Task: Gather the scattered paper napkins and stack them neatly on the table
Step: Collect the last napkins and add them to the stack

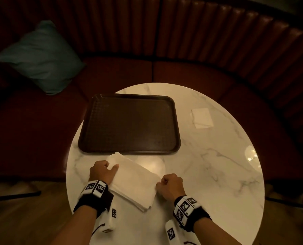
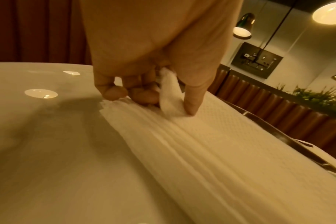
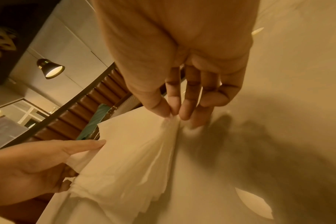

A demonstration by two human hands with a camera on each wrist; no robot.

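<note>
Dim, warm light falls from hanging lamps (image 2: pixel 242 25), glaring on the table (image 1: pixel 218 156). Hand shadows look soft; wrist views seem blurred, edges bent.

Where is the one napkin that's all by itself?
In the head view, the lone napkin lies flat on the far right of the marble table, right of the dark tray.

Table (image 1: pixel 209 156): white marble-look top, grey veining, glossy, mirrors ceiling lamps.
Napkin stack (image 1: pixel 133 181): white paper, matt, fine embossed dimple texture, soft layered edges.
Single napkin (image 1: pixel 202 118): same white matt paper.
Tray (image 1: pixel 129 123): dark brown plastic, textured grid floor, smooth rim with slight sheen.
Bench (image 1: pixel 218 41): dark red leather-like upholstery, vertical channels, low sheen.
Cushion (image 1: pixel 41 57): teal cloth, matt.
Floor (image 1: pixel 23 218): wood.
</note>
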